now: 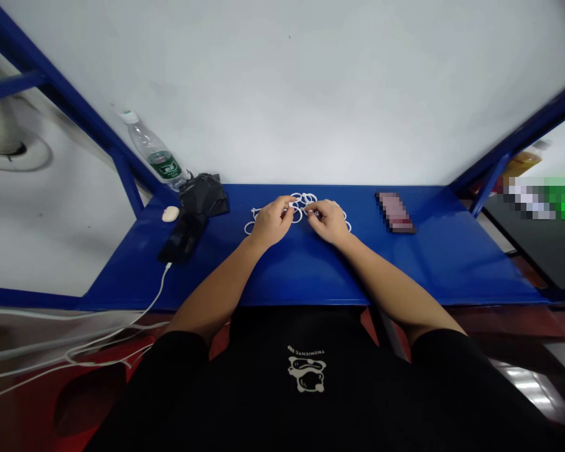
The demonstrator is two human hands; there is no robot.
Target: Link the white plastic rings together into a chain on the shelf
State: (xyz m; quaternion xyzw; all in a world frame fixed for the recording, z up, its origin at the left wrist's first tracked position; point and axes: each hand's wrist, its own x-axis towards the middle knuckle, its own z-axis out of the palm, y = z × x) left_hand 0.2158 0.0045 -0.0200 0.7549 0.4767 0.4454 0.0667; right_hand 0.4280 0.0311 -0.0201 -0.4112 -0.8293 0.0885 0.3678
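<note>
- Clear plastic bottle (162,160), green-labelled, at the back left of the blue tabletop (471,267)
- Crumpled black bag (207,198) beside it
- Small off-white rounded object (170,214), left of the bag
- White cable (159,292) hanging over the front edge
- Smartphone (395,212), lying right, its screen pixelated

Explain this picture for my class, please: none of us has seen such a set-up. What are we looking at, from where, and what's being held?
There is no machine here: these are a person's bare left hand and right hand, seen by a camera worn on their head, looking forward and down. Both hands are among white rings on a blue desk. The fingertips meet the rings, but they are too small to tell how firmly either grip closes. To the left are a plastic bottle, black material and a pale rounded object; to the right, a blurred, phone-like object.
</note>
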